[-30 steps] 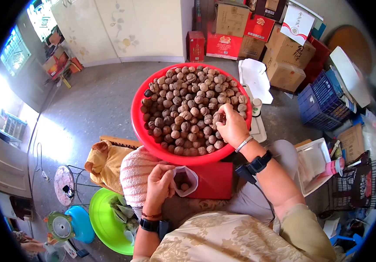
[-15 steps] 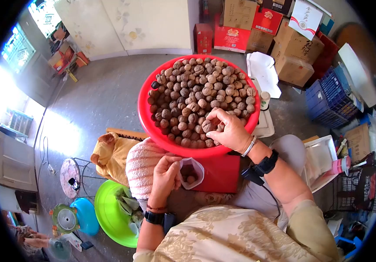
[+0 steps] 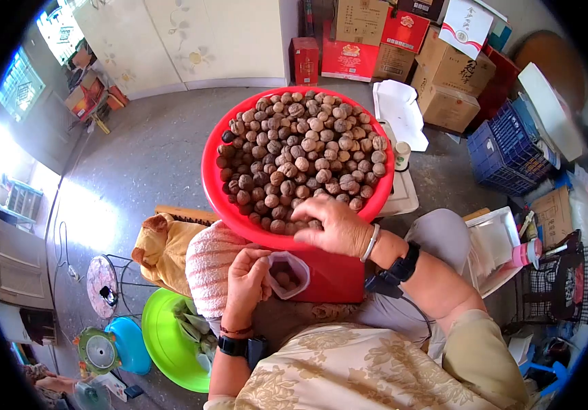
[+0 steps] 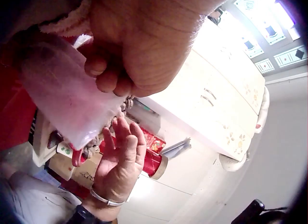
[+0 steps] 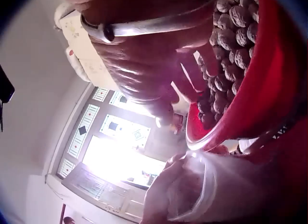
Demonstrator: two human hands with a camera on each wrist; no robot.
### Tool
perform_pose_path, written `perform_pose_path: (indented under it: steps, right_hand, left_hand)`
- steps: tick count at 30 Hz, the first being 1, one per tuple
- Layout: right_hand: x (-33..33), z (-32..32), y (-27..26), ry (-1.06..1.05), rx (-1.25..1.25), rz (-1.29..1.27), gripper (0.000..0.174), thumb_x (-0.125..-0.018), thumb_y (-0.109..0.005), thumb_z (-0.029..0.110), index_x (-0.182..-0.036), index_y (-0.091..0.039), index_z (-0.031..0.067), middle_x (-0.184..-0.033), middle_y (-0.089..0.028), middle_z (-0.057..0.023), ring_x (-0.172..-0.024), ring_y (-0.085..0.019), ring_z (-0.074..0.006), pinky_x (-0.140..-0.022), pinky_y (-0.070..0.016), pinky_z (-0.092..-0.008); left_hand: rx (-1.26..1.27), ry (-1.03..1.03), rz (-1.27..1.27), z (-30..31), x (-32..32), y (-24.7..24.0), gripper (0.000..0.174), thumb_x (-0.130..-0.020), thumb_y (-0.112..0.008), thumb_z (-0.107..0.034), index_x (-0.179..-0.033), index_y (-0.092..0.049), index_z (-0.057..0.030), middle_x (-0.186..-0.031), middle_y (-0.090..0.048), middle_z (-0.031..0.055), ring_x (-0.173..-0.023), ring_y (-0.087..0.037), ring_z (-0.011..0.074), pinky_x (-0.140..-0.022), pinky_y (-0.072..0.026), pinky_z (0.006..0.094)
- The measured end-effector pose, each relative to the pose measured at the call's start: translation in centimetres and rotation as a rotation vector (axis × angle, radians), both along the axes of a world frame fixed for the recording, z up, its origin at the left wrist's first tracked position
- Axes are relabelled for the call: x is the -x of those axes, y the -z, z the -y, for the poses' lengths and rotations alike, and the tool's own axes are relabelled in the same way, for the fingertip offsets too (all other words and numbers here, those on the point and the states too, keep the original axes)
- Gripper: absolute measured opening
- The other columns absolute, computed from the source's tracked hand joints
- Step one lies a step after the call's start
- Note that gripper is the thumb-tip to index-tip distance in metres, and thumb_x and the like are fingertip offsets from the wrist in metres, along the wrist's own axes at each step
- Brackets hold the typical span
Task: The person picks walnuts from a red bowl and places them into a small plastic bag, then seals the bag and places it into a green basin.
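A large red basin (image 3: 210, 195) heaped with walnuts (image 3: 287, 147) stands in front of me. My right hand (image 3: 338, 225) is over its near rim, fingers loosely extended; in the left wrist view its palm (image 4: 113, 173) faces the camera with nothing in it. Between thumb and fingers, my left hand (image 3: 246, 283) pinches the edge of a small clear plastic bag (image 3: 298, 287). The bag's mouth faces up, and a few walnuts (image 3: 283, 277) lie inside. In the left wrist view the bag (image 4: 67, 98) hangs below the left hand's curled fingers.
Under the bag is a red box (image 3: 331, 277). A striped towel (image 3: 208, 270) lies to the left, near a green basin (image 3: 164, 342). Cardboard boxes (image 3: 447, 109) and a blue crate (image 3: 499, 154) stand at the right; a white tray (image 3: 509, 236) sits by my knee.
My right hand held a walnut over the heap half a second ago; it has come nearer to the bag and its fingers have loosened. The left hand keeps hold of the bag.
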State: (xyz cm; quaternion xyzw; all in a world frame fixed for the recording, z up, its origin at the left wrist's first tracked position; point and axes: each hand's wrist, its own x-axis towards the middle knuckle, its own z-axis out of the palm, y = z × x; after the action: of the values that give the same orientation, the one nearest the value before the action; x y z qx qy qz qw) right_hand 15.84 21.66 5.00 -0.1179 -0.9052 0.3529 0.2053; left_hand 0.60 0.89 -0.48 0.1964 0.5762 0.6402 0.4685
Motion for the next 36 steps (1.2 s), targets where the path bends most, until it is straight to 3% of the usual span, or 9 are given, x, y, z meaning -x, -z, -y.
perform_pose_path:
  steps: [1, 6, 18, 20, 22, 25, 30, 32, 36]
  right_hand:
    - [0.2, -0.8, 0.4, 0.091, 0.036, 0.010, 0.032, -0.081, -0.080, 0.023, -0.105, -0.065, 0.0079, -0.098, -0.069, -0.0112, -0.099, -0.064, -0.0351, -0.089, -0.0499, -0.0453]
    - [-1.2, -5.0, 2.7, 0.544, -0.453, 0.242, 0.025, -0.083, -0.068, 0.008, -0.108, -0.064, 0.0078, -0.108, -0.064, -0.0158, -0.101, -0.062, -0.0376, -0.092, -0.0504, -0.0478]
    - [-1.0, -6.8, 3.6, 0.597, -0.594, 0.368, 0.021, -0.083, -0.063, 0.006, -0.104, -0.062, 0.0075, -0.105, -0.065, -0.0138, -0.108, -0.060, -0.0360, -0.090, -0.0498, -0.0496]
    - [-0.8, -6.1, 2.6, 0.530, -0.261, 0.115, 0.033, -0.074, -0.075, 0.002, -0.102, -0.058, 0.0056, -0.106, -0.064, -0.0148, -0.103, -0.061, -0.0384, -0.091, -0.0494, -0.0486]
    - [-0.6, -5.2, 1.6, 0.461, -0.146, 0.048, 0.038, -0.076, -0.077, 0.000, -0.109, -0.058, 0.0033, -0.108, -0.065, -0.0114, -0.105, -0.064, -0.0303, -0.092, -0.0522, -0.0412]
    - [-0.3, -4.2, 1.1, 0.220, 0.456, -0.114, 0.043, -0.086, -0.067, -0.004, -0.127, -0.059, 0.0038, -0.118, -0.063, -0.0002, -0.107, -0.060, -0.0093, -0.096, -0.0507, -0.0273]
    - [-0.5, -3.3, -0.1, 0.135, 0.574, 0.003, 0.043, -0.088, -0.064, -0.005, -0.130, -0.060, 0.0053, -0.120, -0.063, -0.0008, -0.105, -0.060, -0.0086, -0.095, -0.0513, -0.0269]
    - [-0.3, -3.0, 0.3, 0.103, 0.539, -0.082, 0.039, -0.086, -0.068, 0.000, -0.124, -0.063, 0.0066, -0.108, -0.065, -0.0012, -0.089, -0.062, -0.0094, -0.081, -0.0546, -0.0272]
    - [-0.4, -1.8, -0.3, 0.070, 0.476, -0.038, 0.037, -0.086, -0.074, 0.004, -0.121, -0.063, 0.0070, -0.101, -0.066, -0.0018, -0.086, -0.062, -0.0096, -0.081, -0.0543, -0.0279]
  left_hand:
    - [0.001, 0.003, 0.006, 0.1, 0.0, 0.2, 0.010, -0.105, -0.057, -0.014, -0.107, -0.061, -0.0046, -0.057, -0.056, -0.0004, -0.038, -0.046, 0.0067, -0.035, -0.0347, 0.0213]
    - [-0.003, 0.001, 0.016, 0.1, 0.0, -0.1, 0.011, -0.105, -0.057, -0.014, -0.107, -0.061, -0.0047, -0.057, -0.056, -0.0005, -0.038, -0.046, 0.0068, -0.035, -0.0349, 0.0211]
    - [0.012, 0.012, -0.016, 0.2, 0.2, 0.1, 0.012, -0.104, -0.058, -0.016, -0.107, -0.061, -0.0044, -0.056, -0.056, -0.0003, -0.037, -0.046, 0.0076, -0.035, -0.0352, 0.0211]
    - [-0.008, 0.012, -0.014, 0.2, 0.5, 0.4, 0.012, -0.104, -0.059, -0.016, -0.107, -0.061, -0.0043, -0.056, -0.056, -0.0002, -0.037, -0.046, 0.0076, -0.035, -0.0352, 0.0211]
    - [-0.007, 0.029, 0.033, 0.3, 0.5, 0.3, 0.012, -0.104, -0.059, -0.016, -0.107, -0.061, -0.0044, -0.056, -0.056, -0.0001, -0.037, -0.047, 0.0077, -0.035, -0.0354, 0.0211]
    - [-0.016, 0.018, -0.013, 0.2, 0.3, 0.4, 0.012, -0.104, -0.059, -0.016, -0.107, -0.061, -0.0046, -0.056, -0.057, -0.0001, -0.038, -0.048, 0.0075, -0.035, -0.0355, 0.0211]
    - [-0.015, 0.018, -0.005, 0.3, 0.3, 0.2, 0.012, -0.104, -0.059, -0.016, -0.108, -0.061, -0.0046, -0.056, -0.057, 0.0000, -0.038, -0.048, 0.0075, -0.035, -0.0357, 0.0209]
    - [-0.014, 0.020, 0.001, 0.2, 0.3, 0.1, 0.012, -0.104, -0.059, -0.016, -0.108, -0.061, -0.0046, -0.056, -0.057, -0.0001, -0.038, -0.048, 0.0074, -0.035, -0.0357, 0.0209]
    - [-0.008, 0.013, -0.038, 0.2, 0.0, 0.0, 0.012, -0.105, -0.057, -0.015, -0.108, -0.061, -0.0045, -0.058, -0.056, -0.0005, -0.039, -0.046, 0.0067, -0.035, -0.0350, 0.0209]
